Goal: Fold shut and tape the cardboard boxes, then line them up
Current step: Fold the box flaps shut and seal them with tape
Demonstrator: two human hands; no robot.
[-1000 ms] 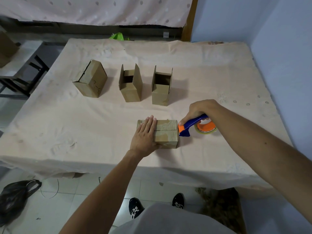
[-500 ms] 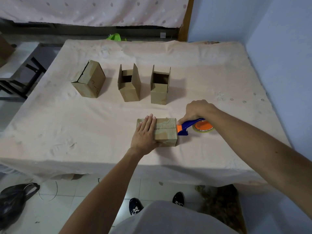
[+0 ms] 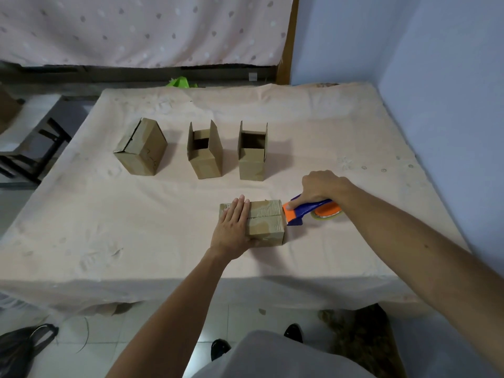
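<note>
Toward the back-left of the tabletop (image 3: 109,227) stands a closed box (image 3: 140,147), its flaps folded down but with a dark gap along the seam; whether it is taped I cannot tell. Right of it, in the same row, the middle box (image 3: 204,151) and the third box (image 3: 252,152) stand with their flaps up, so at least 2 boxes are not yet folded.

Nearer the front edge, right of centre, the near box (image 3: 266,222) lies with its 2 flaps meeting in a seam. The left hand (image 3: 233,230) presses flat on its left part, fingers straight. At the box's right end the tape dispenser (image 3: 305,212) touches the top edge, gripped by the right hand (image 3: 320,186), fingers curled round the handle.

The risks, as I judge them:
- A light box could slide if the flat hand eases.
- The flaps could spring apart.
- Tape could run off the seam or wrinkle if the dispenser pulls at an angle.
</note>
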